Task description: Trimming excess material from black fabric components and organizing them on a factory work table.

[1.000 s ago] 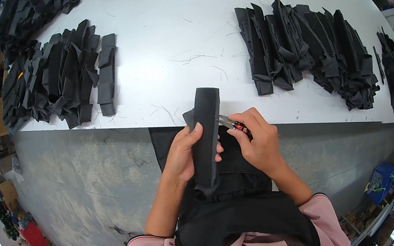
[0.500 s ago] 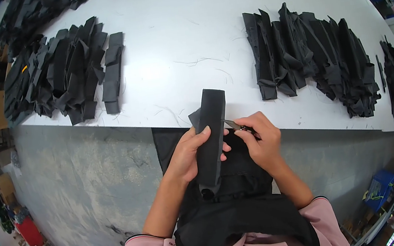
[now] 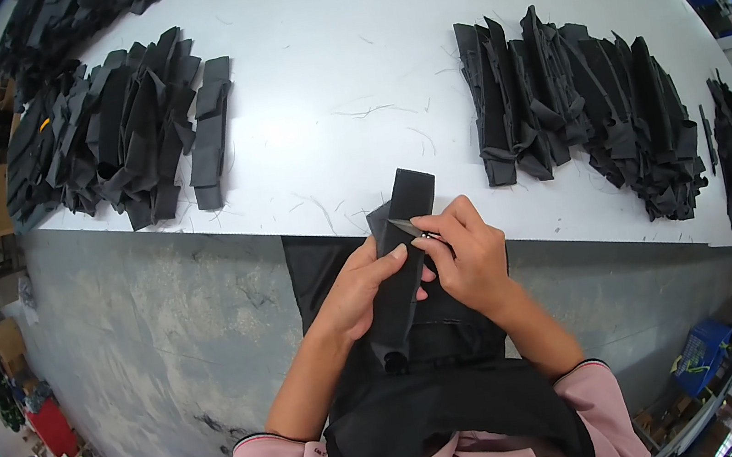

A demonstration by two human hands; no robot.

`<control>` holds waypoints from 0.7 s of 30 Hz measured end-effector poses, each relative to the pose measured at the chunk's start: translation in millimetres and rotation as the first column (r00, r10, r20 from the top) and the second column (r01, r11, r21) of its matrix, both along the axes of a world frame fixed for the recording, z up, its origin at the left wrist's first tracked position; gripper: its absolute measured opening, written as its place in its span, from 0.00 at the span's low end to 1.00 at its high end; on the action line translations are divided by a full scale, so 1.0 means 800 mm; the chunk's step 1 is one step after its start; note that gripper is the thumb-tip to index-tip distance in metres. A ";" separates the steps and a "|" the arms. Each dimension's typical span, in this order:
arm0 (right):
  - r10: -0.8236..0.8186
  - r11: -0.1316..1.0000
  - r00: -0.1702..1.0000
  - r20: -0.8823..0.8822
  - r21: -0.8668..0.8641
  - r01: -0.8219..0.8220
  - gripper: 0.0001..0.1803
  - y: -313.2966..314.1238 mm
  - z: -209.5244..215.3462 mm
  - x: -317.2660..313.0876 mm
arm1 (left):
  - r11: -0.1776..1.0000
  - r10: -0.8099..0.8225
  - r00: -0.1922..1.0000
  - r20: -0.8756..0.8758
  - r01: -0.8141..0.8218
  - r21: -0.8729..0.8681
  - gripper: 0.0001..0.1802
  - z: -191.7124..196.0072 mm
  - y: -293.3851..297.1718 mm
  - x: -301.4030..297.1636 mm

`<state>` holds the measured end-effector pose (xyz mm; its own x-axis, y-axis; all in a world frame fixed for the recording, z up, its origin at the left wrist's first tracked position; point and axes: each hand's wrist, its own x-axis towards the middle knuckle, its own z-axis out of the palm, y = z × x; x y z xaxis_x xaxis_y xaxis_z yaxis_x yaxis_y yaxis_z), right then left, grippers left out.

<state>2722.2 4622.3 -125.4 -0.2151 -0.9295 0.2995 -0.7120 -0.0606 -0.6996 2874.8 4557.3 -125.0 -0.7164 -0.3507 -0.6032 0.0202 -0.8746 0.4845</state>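
Black fabric strip [image 3: 402,256] now lower, near frame centre; left hand [image 3: 364,284] gripping it, right hand [image 3: 467,257] pinching small metal snips [image 3: 409,226] against its edge, trimming apparently under way.

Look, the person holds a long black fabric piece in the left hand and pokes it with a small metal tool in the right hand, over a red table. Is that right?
Not quite: the table is white, not red, as the head view shows. The left hand does hold the black fabric piece, and the right hand holds the small metal tool.

Left hand [image 3: 364,284] gripping black fabric strip [image 3: 401,251], right hand [image 3: 471,252] pressing small snips [image 3: 407,226] against it
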 end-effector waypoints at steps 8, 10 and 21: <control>-0.242 0.957 0.489 0.838 0.289 -0.022 0.13 -0.028 0.009 -0.026 | 1.000 -0.022 0.983 -0.182 0.026 0.016 0.26 -0.003 -0.001 -0.003; -0.235 0.928 0.174 0.956 0.274 -0.253 0.09 -0.023 0.013 -0.036 | 0.998 -0.068 0.964 -0.256 0.070 -0.003 0.29 0.002 0.000 -0.003; -0.210 0.977 0.916 0.342 0.032 0.212 0.10 -0.016 0.013 -0.016 | 0.981 0.182 0.909 -0.376 -0.141 0.134 0.33 -0.010 -0.004 -0.020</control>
<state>2709.4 4609.2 -114.7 -0.4960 -0.8499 0.1779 -0.4268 0.0602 -0.9023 2858.5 4554.4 -133.3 -0.8388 -0.4324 -0.3306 0.3319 -0.8878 0.3189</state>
